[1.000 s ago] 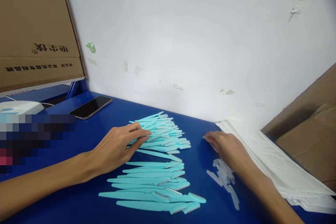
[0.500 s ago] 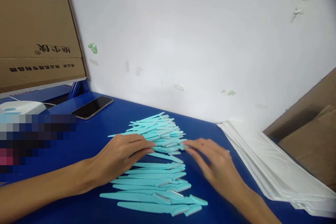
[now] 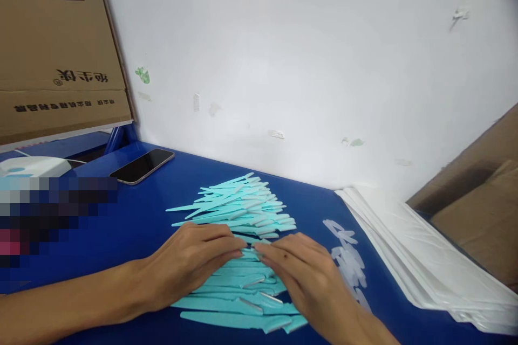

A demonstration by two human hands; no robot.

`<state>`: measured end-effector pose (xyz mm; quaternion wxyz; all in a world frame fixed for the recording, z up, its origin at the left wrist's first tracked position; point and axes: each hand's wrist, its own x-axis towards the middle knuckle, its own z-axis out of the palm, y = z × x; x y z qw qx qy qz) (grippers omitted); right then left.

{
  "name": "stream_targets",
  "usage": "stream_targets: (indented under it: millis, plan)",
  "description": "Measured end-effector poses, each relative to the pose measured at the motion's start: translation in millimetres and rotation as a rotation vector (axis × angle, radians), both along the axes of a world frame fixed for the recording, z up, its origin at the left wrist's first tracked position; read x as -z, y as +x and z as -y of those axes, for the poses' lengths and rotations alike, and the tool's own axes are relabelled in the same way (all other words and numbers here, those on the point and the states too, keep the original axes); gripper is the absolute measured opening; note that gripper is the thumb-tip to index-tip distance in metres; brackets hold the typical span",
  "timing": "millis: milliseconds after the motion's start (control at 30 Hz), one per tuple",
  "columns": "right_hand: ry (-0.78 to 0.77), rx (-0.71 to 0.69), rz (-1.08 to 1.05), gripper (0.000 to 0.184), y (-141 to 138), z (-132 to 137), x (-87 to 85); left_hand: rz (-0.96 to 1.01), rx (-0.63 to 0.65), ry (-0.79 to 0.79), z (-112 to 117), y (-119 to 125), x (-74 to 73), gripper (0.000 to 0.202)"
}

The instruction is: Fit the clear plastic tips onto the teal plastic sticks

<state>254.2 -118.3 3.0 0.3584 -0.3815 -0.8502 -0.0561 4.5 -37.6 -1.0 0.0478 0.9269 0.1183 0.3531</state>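
Observation:
A row of several turquoise plastic razor-like sticks (image 3: 238, 210) lies fanned on the blue table (image 3: 162, 194). My left hand (image 3: 190, 264) rests flat on the near part of the row, fingers stretched to the right. My right hand (image 3: 303, 275) lies flat opposite it, fingertips meeting the left hand's over the sticks. Both hands press on the sticks and grip nothing. A few clear plastic caps (image 3: 348, 259) lie just right of my right hand.
A stack of white sheets (image 3: 424, 259) lies at the right. A dark phone (image 3: 141, 166) rests at the back left, near a cardboard box (image 3: 56, 48). Another cardboard box (image 3: 481, 205) stands at the far right. A white wall rises behind the table.
My right hand left the clear caps and swept left onto the turquoise sticks. My left hand slid nearer along the row. The near sticks have been pushed closer together.

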Motion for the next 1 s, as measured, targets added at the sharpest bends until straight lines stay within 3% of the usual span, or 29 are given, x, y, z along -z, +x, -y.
stream_targets:
  millis: [167,300,533,633,800,1000]
  plan:
    - [0.01,-0.001,0.03,0.033,-2.7,3.8,-0.5,-0.01,-0.001,0.03,5.9,1.4,-0.5,0.019]
    - [0.013,0.069,0.101,0.029,3.9,0.5,-8.9,-0.036,-0.082,-0.018,0.4,-1.3,0.8,0.026]
    - [0.114,0.47,0.25,0.024,58.7,-18.2,-23.3,-0.132,-0.357,-0.047,-41.9,-13.9,-3.1,0.041]
    - [0.109,0.639,0.375,0.029,86.5,-24.0,-25.8,-0.183,-0.387,-0.077,-52.0,-16.6,-1.4,0.044]
    - [-0.086,0.816,0.579,0.027,111.7,-26.5,-29.6,-0.238,-0.413,-0.14,-46.5,-14.4,0.4,0.04]
    - [-0.286,0.811,0.674,0.025,111.3,-26.2,-28.4,-0.226,-0.385,-0.134,-38.5,-13.0,-3.6,0.038]
